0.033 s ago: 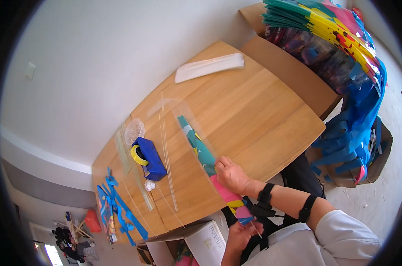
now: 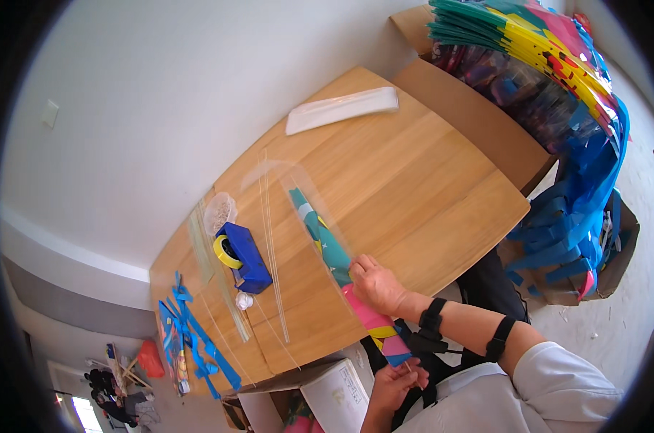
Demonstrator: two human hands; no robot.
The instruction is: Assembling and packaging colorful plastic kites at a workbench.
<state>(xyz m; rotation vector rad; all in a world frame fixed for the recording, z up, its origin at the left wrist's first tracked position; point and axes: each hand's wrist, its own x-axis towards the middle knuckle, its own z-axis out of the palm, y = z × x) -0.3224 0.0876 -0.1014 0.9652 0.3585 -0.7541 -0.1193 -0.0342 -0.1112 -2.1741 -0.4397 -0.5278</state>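
A narrow roll of printed sheet (image 2: 332, 252), green, pink, yellow and blue, lies slantwise across the table toward me. Its far part sits inside a long clear plastic sleeve (image 2: 304, 179). My right hand (image 2: 376, 289) is closed around the middle of the roll by the table's near edge. At the roll's near, blue end, below the table edge, my left hand (image 2: 393, 384) pinches that end with its fingertips. A thin pale tip shows between the left fingers, too small to name.
On the wooden table (image 2: 413, 180) are a blue tape dispenser (image 2: 247, 260), a clear bowl (image 2: 220, 213), thin rods (image 2: 270, 245), blue ribbons (image 2: 190, 332) and white sleeves (image 2: 341, 110). A carton (image 2: 478, 115) with stacked colourful sheets stands right; an open box (image 2: 334, 393) is below.
My left fingers have drawn together at the roll's near end, and the thin pale stick poking out past them shows less. My right hand and the roll look unmoved.
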